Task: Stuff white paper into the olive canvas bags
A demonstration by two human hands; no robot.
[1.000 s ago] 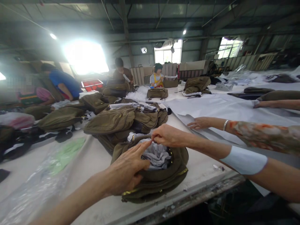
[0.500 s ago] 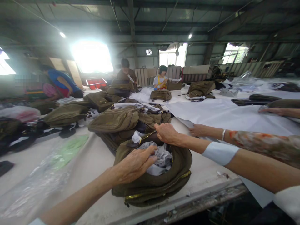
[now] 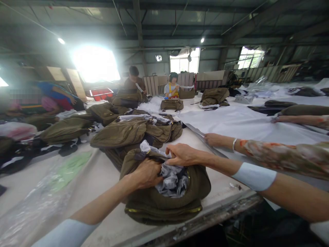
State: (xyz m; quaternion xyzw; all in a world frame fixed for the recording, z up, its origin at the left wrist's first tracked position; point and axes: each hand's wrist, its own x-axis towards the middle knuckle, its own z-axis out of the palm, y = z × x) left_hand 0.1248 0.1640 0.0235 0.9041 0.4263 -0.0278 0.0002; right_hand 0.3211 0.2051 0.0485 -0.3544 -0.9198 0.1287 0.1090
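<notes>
Head view only, and a single one at that. Left hand (image 3: 146, 173) no longer spread above the opening but sunk lower, fingers clenched on the mouth of a rounded olive canvas bag with a brass zip (image 3: 164, 209), lying at the near edge of a white-covered work table (image 3: 221, 181). Right hand (image 3: 181, 154) pinched closed at the bag's upper rim, on the edge of the crumpled white-grey tissue stuffing (image 3: 172, 181), which bulges from the opening, its white corner lifted higher than half a second earlier. Just beyond, on the right, two hands of a co-worker, the nearer one (image 3: 216, 139) with a floral sleeve and silver bangle, flat on a large white sheet (image 3: 244, 123), the other (image 3: 282, 119) at the far right. Counted: one bag in hand, a heap of similar olive bags (image 3: 120, 133) directly behind it, roughly a dozen across the tables, overlaps hiding an exact figure. Four seated people across the room, upper left to centre. One red crate (image 3: 101, 92) upper left, one clear plastic sheet (image 3: 33, 206) lower left.
</notes>
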